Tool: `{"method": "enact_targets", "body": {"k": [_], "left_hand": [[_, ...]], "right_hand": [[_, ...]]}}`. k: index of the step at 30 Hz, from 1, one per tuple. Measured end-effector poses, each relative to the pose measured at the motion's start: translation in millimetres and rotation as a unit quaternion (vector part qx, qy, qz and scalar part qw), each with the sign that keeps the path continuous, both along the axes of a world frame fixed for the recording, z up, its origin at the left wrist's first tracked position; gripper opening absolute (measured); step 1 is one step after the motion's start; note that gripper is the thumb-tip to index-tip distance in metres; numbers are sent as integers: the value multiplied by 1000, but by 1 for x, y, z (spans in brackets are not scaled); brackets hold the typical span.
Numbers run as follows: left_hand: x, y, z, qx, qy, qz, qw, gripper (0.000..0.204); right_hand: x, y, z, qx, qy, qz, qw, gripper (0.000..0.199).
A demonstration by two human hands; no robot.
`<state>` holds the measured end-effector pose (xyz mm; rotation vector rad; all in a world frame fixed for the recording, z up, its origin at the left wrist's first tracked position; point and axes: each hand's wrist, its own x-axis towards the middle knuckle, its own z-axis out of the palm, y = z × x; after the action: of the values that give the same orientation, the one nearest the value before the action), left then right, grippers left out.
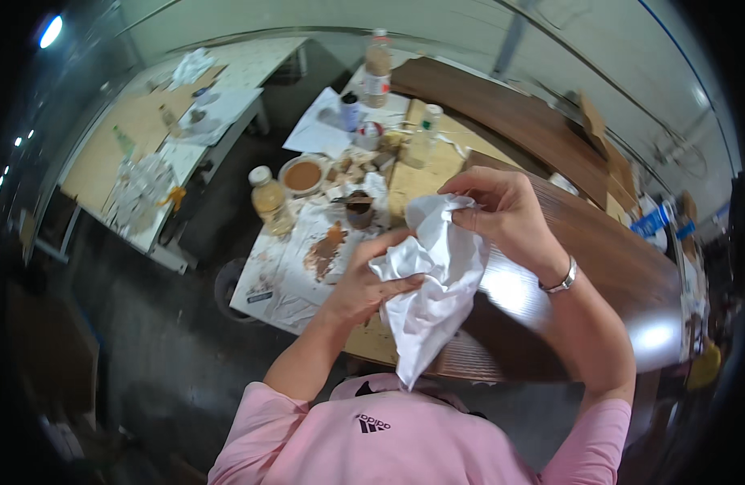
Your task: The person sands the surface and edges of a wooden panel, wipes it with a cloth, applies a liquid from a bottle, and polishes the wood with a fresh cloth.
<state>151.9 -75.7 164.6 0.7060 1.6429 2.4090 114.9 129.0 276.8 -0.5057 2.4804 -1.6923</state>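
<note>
A crumpled white cloth [441, 299] hangs between my two hands over the near edge of the table. My left hand [368, 279] grips its left side, with the thumb lying on top of the folds. At the upper right, my right hand [502, 212] pinches the cloth's top edge between thumb and fingers. Beneath and to the right lies a glossy dark brown wood panel [615, 283]. Just beyond my left hand stands a small cup [359, 214] of dark brown matter, a stick-like tool lying across its top.
Left of the cup are a tub of brown liquid [303, 175], a white-capped bottle [271, 206] and stained paper [292, 259]. Farther back stand a tall bottle [377, 73], a clear bottle [422, 139] and another brown panel [502, 109]. A second cluttered table [90, 166] is at left.
</note>
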Motion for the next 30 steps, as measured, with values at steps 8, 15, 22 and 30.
{"method": "enact_targets", "body": {"k": [8, 15, 22, 30], "left_hand": [[51, -93, -41, 235, -246, 170, 925, 55], [96, -168, -75, 167, -201, 390, 883, 73], [114, -199, -101, 117, -233, 447, 856, 56], [74, -230, -117, 49, -137, 576, 804, 27]], "right_hand": [[-106, -150, -64, 113, -120, 155, 974, 49], [-160, -274, -204, 127, -24, 40, 991, 86], [-172, -314, -232, -72, -117, 54, 989, 66], [-121, -294, -133, 60, 106, 324, 938, 63]]}}
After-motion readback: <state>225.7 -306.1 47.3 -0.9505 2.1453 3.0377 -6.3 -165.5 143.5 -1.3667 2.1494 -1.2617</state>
